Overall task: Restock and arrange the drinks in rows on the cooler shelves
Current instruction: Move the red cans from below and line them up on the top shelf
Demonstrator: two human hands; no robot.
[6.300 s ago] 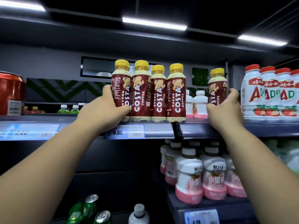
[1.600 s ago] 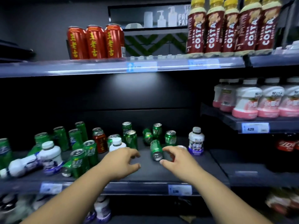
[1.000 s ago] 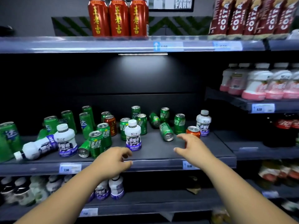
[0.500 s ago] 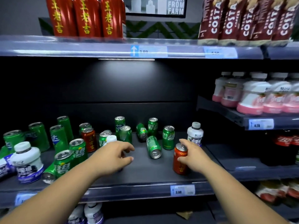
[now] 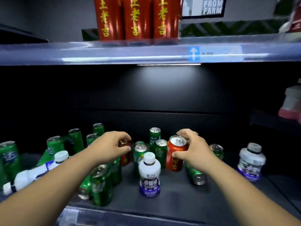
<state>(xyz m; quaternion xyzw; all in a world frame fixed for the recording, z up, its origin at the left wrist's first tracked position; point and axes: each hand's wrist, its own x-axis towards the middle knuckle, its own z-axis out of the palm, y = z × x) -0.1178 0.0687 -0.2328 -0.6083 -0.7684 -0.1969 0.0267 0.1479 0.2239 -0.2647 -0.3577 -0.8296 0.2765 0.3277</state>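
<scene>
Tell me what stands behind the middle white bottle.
Two upright green cans stand just behind the bottle, and a third can stands farther back. The bottle hides the pair's lower parts.

Shelf [image 5: 179, 198] carries green cans [image 5: 161, 154] (some toppled), 3 bottles [image 5: 149, 173].

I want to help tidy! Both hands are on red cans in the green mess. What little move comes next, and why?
Probably lift both cans straight up, clear of the clutter. The right-hand grip holds a red can, the left-hand grip pinches the top of a second red can among green cans, and three matching red cans stand in a row on the shelf above.
</scene>
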